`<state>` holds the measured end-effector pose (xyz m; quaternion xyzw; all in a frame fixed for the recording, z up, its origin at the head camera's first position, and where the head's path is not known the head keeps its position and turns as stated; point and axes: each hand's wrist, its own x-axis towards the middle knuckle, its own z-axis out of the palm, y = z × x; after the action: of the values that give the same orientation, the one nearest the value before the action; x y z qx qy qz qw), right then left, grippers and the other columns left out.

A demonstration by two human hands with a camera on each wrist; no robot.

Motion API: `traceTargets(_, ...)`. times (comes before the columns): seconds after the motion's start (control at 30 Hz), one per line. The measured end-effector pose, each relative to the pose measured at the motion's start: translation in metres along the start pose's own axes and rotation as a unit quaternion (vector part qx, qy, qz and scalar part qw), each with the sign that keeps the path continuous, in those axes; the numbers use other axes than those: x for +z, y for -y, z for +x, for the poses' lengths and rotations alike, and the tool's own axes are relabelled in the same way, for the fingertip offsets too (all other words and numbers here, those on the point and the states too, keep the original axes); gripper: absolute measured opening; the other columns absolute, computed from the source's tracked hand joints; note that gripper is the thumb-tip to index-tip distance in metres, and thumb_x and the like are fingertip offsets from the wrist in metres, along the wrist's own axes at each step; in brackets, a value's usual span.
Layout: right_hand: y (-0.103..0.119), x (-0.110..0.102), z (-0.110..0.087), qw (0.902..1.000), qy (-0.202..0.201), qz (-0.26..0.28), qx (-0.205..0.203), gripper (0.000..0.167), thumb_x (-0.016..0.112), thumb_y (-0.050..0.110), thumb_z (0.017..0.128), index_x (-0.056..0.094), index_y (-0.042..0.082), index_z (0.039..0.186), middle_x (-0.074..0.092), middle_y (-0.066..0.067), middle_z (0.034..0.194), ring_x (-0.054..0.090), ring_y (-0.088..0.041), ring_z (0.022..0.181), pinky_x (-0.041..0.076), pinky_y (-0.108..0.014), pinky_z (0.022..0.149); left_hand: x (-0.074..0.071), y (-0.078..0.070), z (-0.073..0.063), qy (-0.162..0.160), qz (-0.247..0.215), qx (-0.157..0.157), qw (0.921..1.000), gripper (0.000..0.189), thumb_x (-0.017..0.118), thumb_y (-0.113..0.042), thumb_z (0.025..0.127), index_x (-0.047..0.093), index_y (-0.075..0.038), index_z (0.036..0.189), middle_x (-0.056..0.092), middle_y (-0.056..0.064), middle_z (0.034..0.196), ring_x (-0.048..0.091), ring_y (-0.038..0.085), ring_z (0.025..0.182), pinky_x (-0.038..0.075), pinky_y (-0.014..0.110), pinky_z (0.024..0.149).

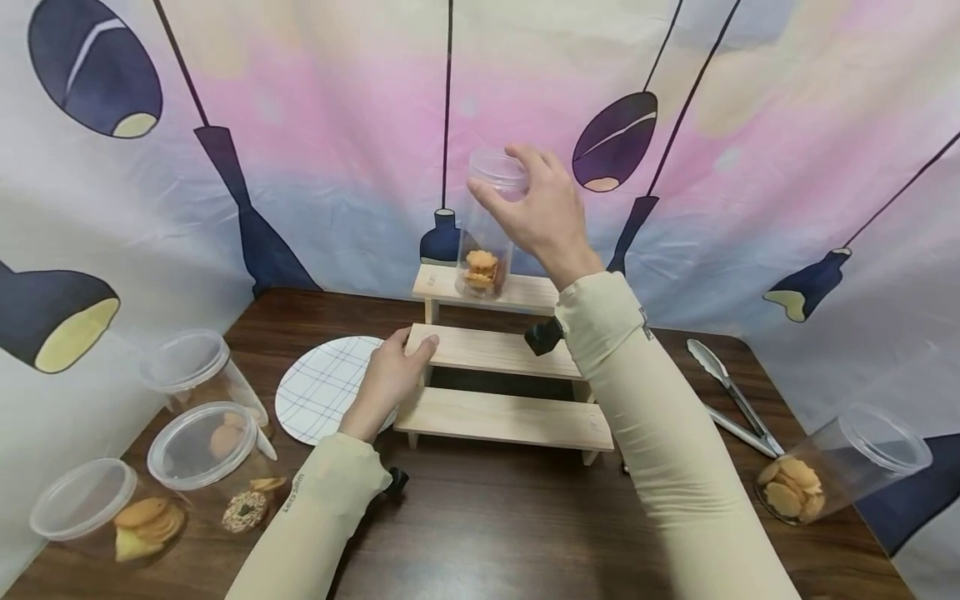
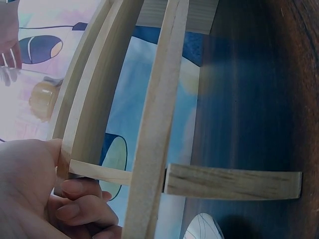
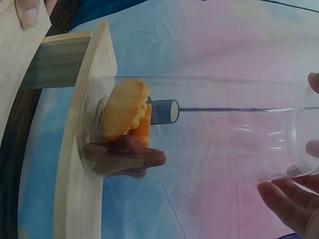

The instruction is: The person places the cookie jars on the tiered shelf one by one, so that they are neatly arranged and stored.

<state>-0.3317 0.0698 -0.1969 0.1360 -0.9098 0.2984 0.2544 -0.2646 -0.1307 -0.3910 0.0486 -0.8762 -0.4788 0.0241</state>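
A tall clear jar (image 1: 486,225) with a few cookies (image 3: 127,112) at its bottom stands on the top step of a three-step wooden stand (image 1: 495,354). Around the lidded upper end of that jar curl the fingers of my right hand (image 1: 543,204). My left hand (image 1: 392,375) grips the left end of the middle step, thumb on top and fingers curled underneath, as the left wrist view shows. In the right wrist view the jar's base overlaps the top board.
Several lidded jars of cookies (image 1: 202,446) stand at the left. A round checked placemat (image 1: 318,387) lies beside the stand. Metal tongs (image 1: 738,400) and another cookie jar (image 1: 840,467) are on the right of the dark wooden table (image 1: 480,533). A printed curtain hangs behind.
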Motion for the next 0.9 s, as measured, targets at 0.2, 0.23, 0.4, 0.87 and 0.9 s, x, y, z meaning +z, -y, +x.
traceTargets(0.2, 0.0003, 0.0006, 0.0011, 0.9999, 0.01, 0.008, 0.006, 0.078, 0.061, 0.074, 0.082, 0.051, 0.03, 0.145, 0.054, -0.002, 0.139, 0.053, -0.018, 0.119, 0.046, -0.035, 0.095, 0.0, -0.0018, 0.0004, 0.002, -0.002, 0.004, 1.0, 0.075, 0.049, -0.055, 0.1, 0.036, -0.005, 0.153, 0.052, 0.02, 0.144, 0.051, 0.037, 0.131, 0.041, 0.053, 0.107)
traceTargets(0.23, 0.0002, 0.0009, 0.0011, 0.9999, 0.012, 0.008, 0.007, 0.078, 0.061, 0.074, 0.082, 0.05, 0.03, 0.146, 0.053, -0.002, 0.139, 0.053, -0.018, 0.119, 0.046, -0.036, 0.095, 0.0003, -0.0019, 0.0003, 0.002, -0.004, 0.004, 1.0, 0.075, 0.05, -0.055, 0.099, 0.036, -0.005, 0.153, 0.052, 0.019, 0.144, 0.051, 0.036, 0.131, 0.041, 0.053, 0.107)
traceTargets(0.4, -0.0007, 0.0031, 0.0017, 0.9999, 0.014, 0.004, 0.004, 0.08, 0.06, 0.074, 0.083, 0.049, 0.029, 0.147, 0.052, -0.001, 0.142, 0.053, -0.018, 0.12, 0.047, -0.036, 0.096, 0.0029, -0.0021, 0.0002, 0.003, -0.007, 0.012, 0.9999, 0.075, 0.05, -0.055, 0.099, 0.037, -0.005, 0.153, 0.053, 0.019, 0.143, 0.052, 0.036, 0.13, 0.042, 0.052, 0.107)
traceTargets(0.87, -0.001, -0.0003, 0.0031, 0.9999, 0.016, 0.0, 0.003, 0.081, 0.06, 0.073, 0.084, 0.047, 0.028, 0.149, 0.051, -0.002, 0.144, 0.052, -0.018, 0.121, 0.047, -0.035, 0.096, 0.0067, -0.0073, -0.0002, -0.004, -0.005, 0.015, 0.9999, 0.072, 0.051, -0.055, 0.099, 0.041, -0.005, 0.15, 0.058, 0.018, 0.137, 0.056, 0.034, 0.126, 0.045, 0.051, 0.104)
traceTargets(0.9, -0.0011, -0.0005, 0.003, 0.9999, 0.016, -0.001, 0.004, 0.081, 0.059, 0.073, 0.084, 0.047, 0.028, 0.149, 0.051, -0.002, 0.143, 0.052, -0.018, 0.121, 0.047, -0.035, 0.096, 0.007, -0.0074, -0.0003, -0.005, -0.005, 0.015, 0.9999, 0.072, 0.051, -0.055, 0.099, 0.041, -0.005, 0.15, 0.058, 0.018, 0.137, 0.056, 0.034, 0.126, 0.045, 0.051, 0.104)
